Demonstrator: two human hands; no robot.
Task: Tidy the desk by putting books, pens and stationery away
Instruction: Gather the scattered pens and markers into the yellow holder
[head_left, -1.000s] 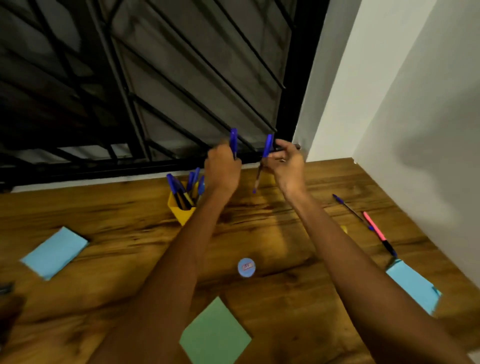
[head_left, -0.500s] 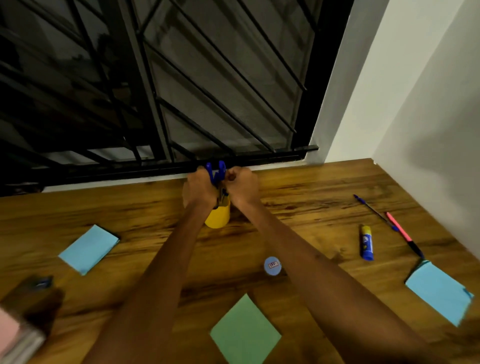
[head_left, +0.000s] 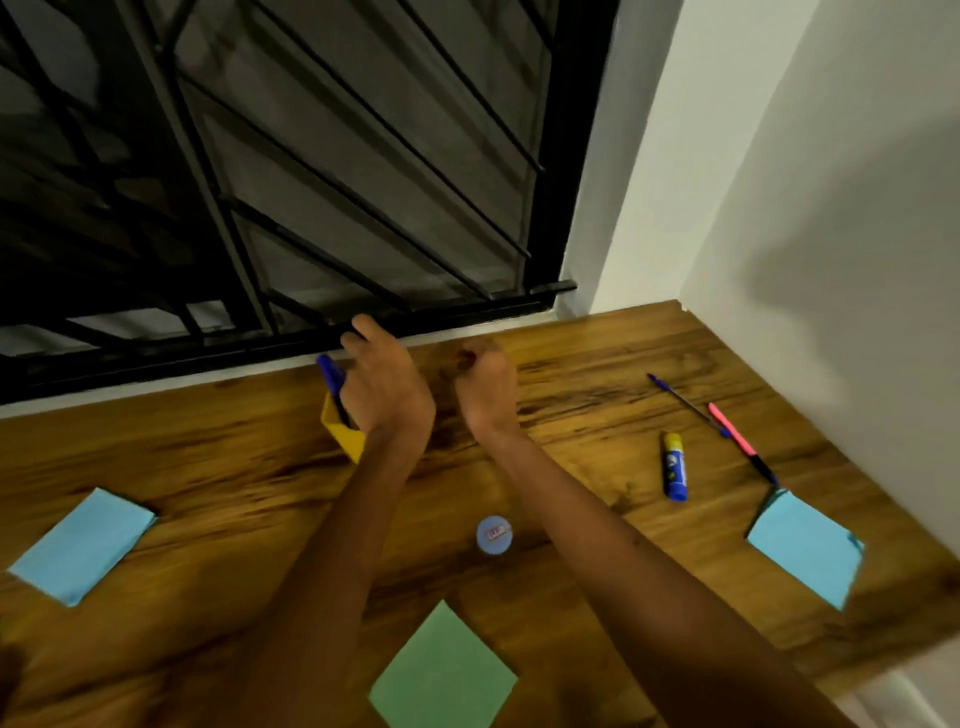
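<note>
A yellow pen holder (head_left: 340, 434) stands near the window edge of the wooden desk (head_left: 218, 467), with a blue pen (head_left: 329, 375) sticking out of it. My left hand (head_left: 387, 387) hovers just right of and over the holder, fingers relaxed, one raised, holding nothing. My right hand (head_left: 485, 387) is beside it, above the desk, fingers curled under with nothing in them. To the right lie a thin blue pen (head_left: 683, 402), a pink pen (head_left: 740, 441) and a blue glue stick (head_left: 673, 466).
Two light blue note pads lie on the desk, one at the left (head_left: 83, 545) and one at the right (head_left: 805, 548). A green pad (head_left: 444, 670) is near the front edge. A small round blue item (head_left: 493, 535) sits mid-desk. Window bars (head_left: 311, 208) stand behind, a wall (head_left: 831, 260) at right.
Both hands carried blue pens to the yellow holder and let them go. The hands have now drawn apart, with the right hand moved off to the right.
</note>
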